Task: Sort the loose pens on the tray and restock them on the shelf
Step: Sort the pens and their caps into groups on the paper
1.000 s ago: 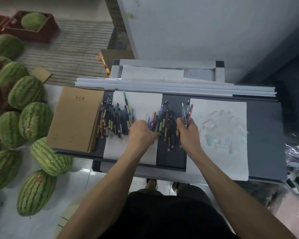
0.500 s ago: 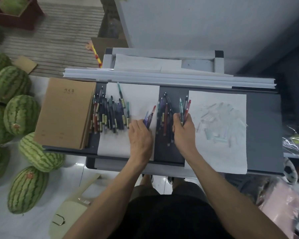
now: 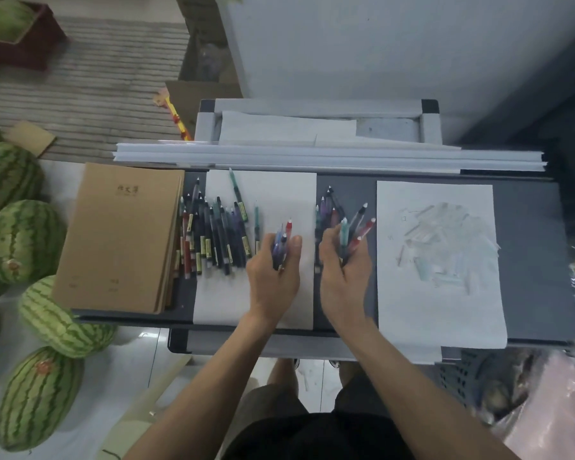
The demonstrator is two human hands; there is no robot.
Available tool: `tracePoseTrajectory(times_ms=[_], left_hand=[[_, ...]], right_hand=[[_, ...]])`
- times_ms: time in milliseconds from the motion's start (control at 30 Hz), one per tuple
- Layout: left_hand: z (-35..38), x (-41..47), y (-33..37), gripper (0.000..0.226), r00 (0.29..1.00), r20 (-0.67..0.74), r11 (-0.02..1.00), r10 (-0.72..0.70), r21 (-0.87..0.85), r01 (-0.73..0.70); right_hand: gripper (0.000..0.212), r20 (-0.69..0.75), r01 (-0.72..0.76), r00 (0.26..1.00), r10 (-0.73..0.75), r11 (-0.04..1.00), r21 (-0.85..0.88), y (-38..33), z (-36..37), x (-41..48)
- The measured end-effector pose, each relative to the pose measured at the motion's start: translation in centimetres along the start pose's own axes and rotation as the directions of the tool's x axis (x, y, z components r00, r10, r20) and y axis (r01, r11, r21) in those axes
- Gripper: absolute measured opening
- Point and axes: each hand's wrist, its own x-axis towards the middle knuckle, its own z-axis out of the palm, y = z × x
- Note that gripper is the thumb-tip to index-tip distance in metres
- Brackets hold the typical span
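Over the grey tray (image 3: 525,260), the left hand (image 3: 273,277) gripped a few blue and red pens (image 3: 281,242) and the right hand (image 3: 344,277) a fanned bunch (image 3: 354,232), beside the loose pile (image 3: 213,234) lying by the notebooks (image 3: 123,234).

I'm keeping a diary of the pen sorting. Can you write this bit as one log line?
step: sorting pens | left hand: holds blue and red pens | right hand: holds several pens | pile: lies beside notebook | restocking: not started

Brown notebooks (image 3: 120,234) lie stacked left; watermelons (image 3: 24,240) (striped green) crowd the floor
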Motion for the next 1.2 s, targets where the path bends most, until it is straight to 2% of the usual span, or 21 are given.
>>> tracePoseTrajectory(times_ms=[100,200,367,467,567,633,700,867,1000,1100,1200], left_hand=[[-0.2,0.5,-1.3,0.038,0.994,-0.061,0.996,0.090,-0.011,-0.090],[-0.3,0.5,-1.8,0.037,0.987,-0.089,0.989,0.135,-0.055,-0.141],[-0.6,-0.1,-3.1,0.036,0.994,-0.096,0.996,0.045,-0.068,-0.052],[-0.7,-0.1,-2.9,0.032,0.996,-0.083,0.995,0.010,-0.097,-0.019],[-1.1,0.1,-2.8,0.029,0.996,-0.075,0.993,0.041,-0.107,-0.049],[-1.3,0.2,-2.9,0.029,0.996,-0.065,0.992,0.063,-0.101,-0.069],[-1.5,0.2,-3.0,0.029,0.998,-0.053,0.996,0.020,-0.088,-0.024],[-1.4,0.4,-0.8,0.031,0.985,0.076,0.983,-0.156,-0.083,0.162],[-1.7,2.1,2.4,0.027,0.948,0.175,0.956,-0.265,-0.080,0.282],[-2.2,4.4,2.3,0.034,0.878,0.197,0.899,-0.436,0.049,0.435],[-2.8,6.8,0.6,0.016,0.749,0.322,0.813,-0.580,0.283,0.508]], right_hand=[[0.053,-0.049,0.088,0.995,-0.088,0.996,0.009,1.2,1.6,-0.9],[0.049,-0.059,0.079,0.995,-0.079,0.997,-0.003,3.3,2.5,-1.5],[0.013,-0.052,0.147,0.987,-0.154,0.981,-0.124,3.7,2.8,-1.9],[0.013,-0.090,0.146,0.983,-0.161,0.977,-0.155,3.5,3.0,-2.0],[0.016,-0.111,0.132,0.982,-0.152,0.976,-0.171,3.6,3.1,-1.9],[0.019,-0.098,0.147,0.981,-0.165,0.974,-0.172,3.6,3.1,-1.9],[0.020,-0.081,0.145,0.984,-0.160,0.975,-0.167,3.6,3.1,-2.0],[0.033,-0.032,0.031,0.999,-0.038,0.978,-0.206,3.0,3.5,-1.9],[0.030,-0.019,-0.073,0.997,0.071,0.983,-0.171,0.8,4.0,-1.0],[0.028,0.027,-0.270,0.961,0.277,0.952,-0.143,-0.2,4.2,0.8],[0.027,0.101,-0.471,0.860,0.500,0.855,-0.219,-0.7,4.1,2.9]])
